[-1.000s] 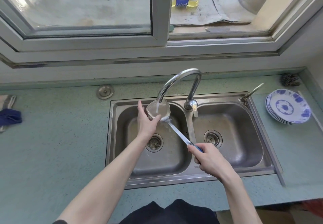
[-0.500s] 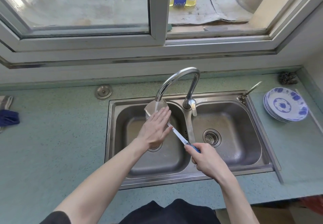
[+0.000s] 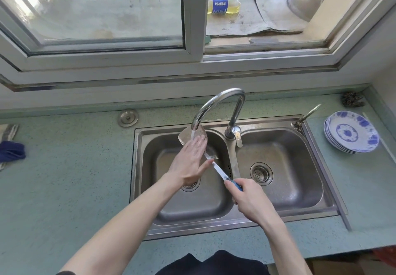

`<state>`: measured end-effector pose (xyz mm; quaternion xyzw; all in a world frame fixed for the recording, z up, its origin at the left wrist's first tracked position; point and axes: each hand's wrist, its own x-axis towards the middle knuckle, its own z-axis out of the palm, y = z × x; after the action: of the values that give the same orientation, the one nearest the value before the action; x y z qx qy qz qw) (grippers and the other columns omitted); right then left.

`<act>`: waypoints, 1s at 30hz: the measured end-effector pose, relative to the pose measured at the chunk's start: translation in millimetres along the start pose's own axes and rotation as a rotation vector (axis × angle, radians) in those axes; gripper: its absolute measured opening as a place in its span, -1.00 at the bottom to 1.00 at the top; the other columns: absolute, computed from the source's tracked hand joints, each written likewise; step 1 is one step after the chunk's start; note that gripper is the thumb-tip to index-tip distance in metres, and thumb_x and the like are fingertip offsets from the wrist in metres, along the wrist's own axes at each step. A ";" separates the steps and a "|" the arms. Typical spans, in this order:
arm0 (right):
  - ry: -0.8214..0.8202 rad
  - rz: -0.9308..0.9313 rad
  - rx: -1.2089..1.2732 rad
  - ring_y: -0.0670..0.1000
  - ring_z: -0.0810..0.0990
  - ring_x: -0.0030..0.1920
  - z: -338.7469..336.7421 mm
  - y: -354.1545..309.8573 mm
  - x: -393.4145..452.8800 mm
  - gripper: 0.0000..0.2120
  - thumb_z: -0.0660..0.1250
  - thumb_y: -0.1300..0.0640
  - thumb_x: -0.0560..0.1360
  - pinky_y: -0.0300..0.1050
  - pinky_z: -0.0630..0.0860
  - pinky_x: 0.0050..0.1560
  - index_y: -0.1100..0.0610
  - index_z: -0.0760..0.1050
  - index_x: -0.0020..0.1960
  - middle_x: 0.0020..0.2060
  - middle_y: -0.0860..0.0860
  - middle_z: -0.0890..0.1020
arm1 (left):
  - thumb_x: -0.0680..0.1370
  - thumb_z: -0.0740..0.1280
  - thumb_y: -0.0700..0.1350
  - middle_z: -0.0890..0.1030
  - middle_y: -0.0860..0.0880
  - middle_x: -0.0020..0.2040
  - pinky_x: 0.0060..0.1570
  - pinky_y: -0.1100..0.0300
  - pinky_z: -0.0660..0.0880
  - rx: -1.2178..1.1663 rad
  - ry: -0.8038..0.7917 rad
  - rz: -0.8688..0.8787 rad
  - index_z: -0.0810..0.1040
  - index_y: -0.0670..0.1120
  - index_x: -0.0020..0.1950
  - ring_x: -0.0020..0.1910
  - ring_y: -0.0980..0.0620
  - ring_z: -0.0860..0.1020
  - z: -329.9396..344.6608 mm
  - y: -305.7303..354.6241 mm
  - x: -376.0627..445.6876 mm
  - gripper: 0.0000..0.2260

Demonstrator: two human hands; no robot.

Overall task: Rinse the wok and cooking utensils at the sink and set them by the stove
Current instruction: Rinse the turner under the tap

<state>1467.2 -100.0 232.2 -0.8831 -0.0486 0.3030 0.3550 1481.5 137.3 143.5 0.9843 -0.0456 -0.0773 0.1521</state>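
Steel double sink [image 3: 334,207], two basins, one gooseneck tap [image 3: 216,105]; left of the sink, one blue cloth [image 3: 11,153] and one round metal lid [image 3: 128,117] on the green counter [image 3: 64,189]. Over the left basin, one spatula [image 3: 202,136] under the running tap, left hand [image 3: 189,162] laid flat on its blade with fingers straight, right hand [image 3: 249,199] gripping its blue handle. Behind the sink, beyond the window, one bottle [image 3: 222,5] labelled "PEPSI"; right of the sink, one stack of blue-patterned plates [image 3: 351,132] and one scourer [image 3: 352,100].

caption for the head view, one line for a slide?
Right hand grips spatula under running faucet; left hand rubs its blade over the left sink basin.
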 end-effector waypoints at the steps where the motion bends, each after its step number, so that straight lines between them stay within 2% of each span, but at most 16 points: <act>1: 0.002 -0.001 0.010 0.02 0.37 -0.42 0.9 -0.1 0.0 -0.53 0.24 -0.23 0.62 -0.08 0.34 -0.31 0.15 0.43 -0.23 -0.43 -0.03 0.48 | 0.66 -0.19 0.36 -0.09 -0.04 0.69 0.63 0.02 -0.14 0.011 0.007 0.001 -0.07 -0.11 0.69 0.66 0.06 -0.18 -2.0 -2.6 2.4 -0.25; 5: 0.021 -0.009 0.032 0.02 0.41 -0.42 -4.5 -5.2 2.8 -0.55 0.22 -0.27 0.58 -0.06 0.38 -0.30 0.09 0.45 -0.22 -0.44 -0.02 0.50 | 0.67 -0.19 0.36 -0.14 0.00 0.69 0.63 0.02 -0.19 0.056 0.064 0.024 -0.10 -0.08 0.69 0.65 0.09 -0.23 -24.2 0.8 14.1 -0.27; 7: 0.008 -0.014 0.072 -0.01 0.37 -0.43 -12.6 -8.1 3.4 -0.54 0.22 -0.28 0.56 -0.04 0.35 -0.30 0.12 0.45 -0.18 -0.46 -0.04 0.48 | 0.67 -0.17 0.36 -0.14 0.00 0.69 0.63 0.03 -0.19 0.036 0.090 -0.001 -0.11 -0.07 0.69 0.66 0.06 -0.19 -32.2 6.1 20.5 -0.27; 11: -0.029 -0.019 0.127 -0.03 0.33 -0.46 -16.5 -9.0 -0.7 -0.54 0.24 -0.24 0.58 -0.02 0.31 -0.31 0.16 0.43 -0.17 -0.48 -0.04 0.46 | 0.63 -0.25 0.40 0.09 -0.05 0.68 0.63 -0.06 -0.01 -0.006 0.126 -0.137 -0.04 -0.08 0.69 0.66 -0.13 0.04 -37.0 7.6 33.1 -0.22; 16: -0.037 -0.025 0.107 -0.04 0.35 -0.46 -14.2 -10.9 -2.8 -0.58 0.26 -0.19 0.63 -0.04 0.35 -0.31 0.14 0.45 -0.18 -0.49 -0.06 0.48 | 0.65 -0.23 0.39 0.18 -0.06 0.66 0.62 -0.05 0.03 0.017 0.133 -0.187 -0.03 -0.06 0.69 0.66 -0.12 0.08 -25.4 5.4 34.5 -0.25; 19: -0.063 -0.020 0.101 -0.05 0.34 -0.47 -16.8 -10.0 -4.6 -0.58 0.26 -0.19 0.64 -0.04 0.33 -0.30 0.10 0.42 -0.21 -0.49 -0.06 0.47 | 0.66 -0.21 0.37 0.16 -0.04 0.67 0.63 -0.04 0.01 0.011 0.148 -0.205 -0.03 -0.04 0.70 0.63 -0.12 0.12 -20.3 6.6 28.4 -0.28; 24: -0.095 -0.012 0.035 -0.08 0.30 -0.48 -14.1 -7.3 -12.3 -0.56 0.26 -0.18 0.65 -0.10 0.29 -0.32 0.15 0.39 -0.20 -0.49 -0.07 0.45 | 0.65 -0.23 0.31 -0.01 -0.04 0.69 0.62 0.08 -0.24 0.060 0.118 -0.165 -0.05 -0.05 0.70 0.67 -0.01 -0.07 -24.3 -4.5 14.0 -0.30; 30: -0.031 -0.026 -0.055 0.01 0.39 -0.38 -3.4 -12.9 -11.8 -0.54 0.24 -0.19 0.65 -0.04 0.34 -0.29 0.15 0.41 -0.23 -0.41 0.03 0.50 | 0.69 -0.20 0.26 0.00 -0.04 0.69 0.63 -0.02 -0.09 0.004 0.072 -0.067 0.03 -0.10 0.69 0.67 0.06 -0.12 -1.8 2.3 -10.7 -0.34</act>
<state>1461.2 -96.0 248.4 -0.8869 -0.0738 0.3106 0.3339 1471.0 136.8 147.3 0.9877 -0.0073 -0.0466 0.1491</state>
